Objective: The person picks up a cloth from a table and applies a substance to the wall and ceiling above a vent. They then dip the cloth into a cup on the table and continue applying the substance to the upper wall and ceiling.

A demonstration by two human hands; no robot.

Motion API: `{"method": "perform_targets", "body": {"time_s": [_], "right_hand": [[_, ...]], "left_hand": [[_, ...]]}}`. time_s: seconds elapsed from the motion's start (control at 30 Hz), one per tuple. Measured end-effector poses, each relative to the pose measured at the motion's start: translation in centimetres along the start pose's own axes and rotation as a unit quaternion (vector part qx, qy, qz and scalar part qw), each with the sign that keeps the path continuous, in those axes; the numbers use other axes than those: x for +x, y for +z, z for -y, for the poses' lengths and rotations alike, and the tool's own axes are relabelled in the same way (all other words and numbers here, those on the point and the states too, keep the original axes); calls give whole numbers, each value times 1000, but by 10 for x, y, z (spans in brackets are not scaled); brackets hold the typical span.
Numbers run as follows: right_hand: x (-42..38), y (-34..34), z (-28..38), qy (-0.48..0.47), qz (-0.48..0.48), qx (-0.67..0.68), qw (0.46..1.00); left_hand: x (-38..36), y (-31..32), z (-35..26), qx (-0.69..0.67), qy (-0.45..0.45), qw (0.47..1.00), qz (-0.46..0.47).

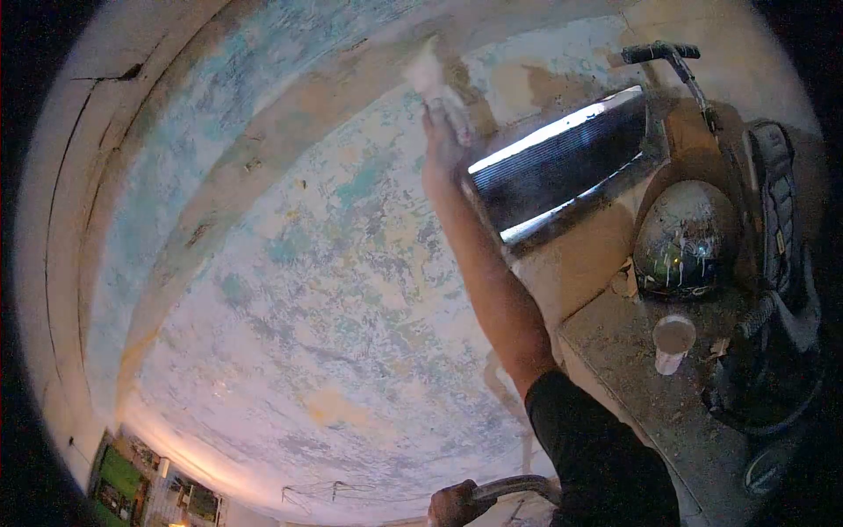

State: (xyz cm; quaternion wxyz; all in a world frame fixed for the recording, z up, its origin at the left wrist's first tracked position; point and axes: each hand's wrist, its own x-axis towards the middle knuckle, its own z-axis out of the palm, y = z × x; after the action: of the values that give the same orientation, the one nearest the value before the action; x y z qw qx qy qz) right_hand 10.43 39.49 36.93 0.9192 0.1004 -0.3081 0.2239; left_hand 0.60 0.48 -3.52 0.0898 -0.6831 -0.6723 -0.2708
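Note:
My right arm, in a black sleeve, stretches up across the view to a mottled white, blue and tan surface (pixel 351 246). My right hand (pixel 450 132) is at that surface near the top, closed round something pale and blurred (pixel 426 70) that I cannot make out. A dark ribbed panel (pixel 562 167) with bright long edges lies just right of this hand. At the bottom edge, my left hand (pixel 452 505) is wrapped round the end of a dark curved bar (pixel 518 485); part of the hand is cut off.
To the right are a paint-splattered round object (pixel 685 237), a white cup (pixel 673 342) on the dusty floor (pixel 615 351), a T-shaped tool (pixel 676 61) and a dark strap-like item (pixel 777 202). Thin wires (pixel 320 492) show low down, and a lit area with a green panel (pixel 118 474) at lower left.

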Motion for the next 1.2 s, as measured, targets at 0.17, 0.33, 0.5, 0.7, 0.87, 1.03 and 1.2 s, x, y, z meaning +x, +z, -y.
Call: {"method": "perform_targets", "body": {"time_s": [0.17, 0.33, 0.5, 0.7, 0.87, 1.03, 1.2], "right_hand": [[-44, 32, 50, 96, -45, 116, 988], [-65, 26, 79, -75, 122, -101, 985], [-47, 2, 54, -36, 192, -72, 978], [35, -37, 58, -203, 144, -201, 947], [64, -64, 58, 1, 79, -8, 997], [53, -45, 55, -149, -2, -147, 978], [15, -10, 60, 165, -67, 370, 912]], "left_hand": [[3, -6, -7, -6, -13, 1000, 5], [4, -9, -10, 0, -48, 997, 55], [6, -12, -7, 24, -7, 998, 52], [-2, 1, -1, 19, -33, 999, 32], [6, -13, -8, 2, -40, 997, 63], [-1, 5, 4, 31, -8, 999, 27], [-7, 14, 16, 20, 11, 1000, 8]]}}
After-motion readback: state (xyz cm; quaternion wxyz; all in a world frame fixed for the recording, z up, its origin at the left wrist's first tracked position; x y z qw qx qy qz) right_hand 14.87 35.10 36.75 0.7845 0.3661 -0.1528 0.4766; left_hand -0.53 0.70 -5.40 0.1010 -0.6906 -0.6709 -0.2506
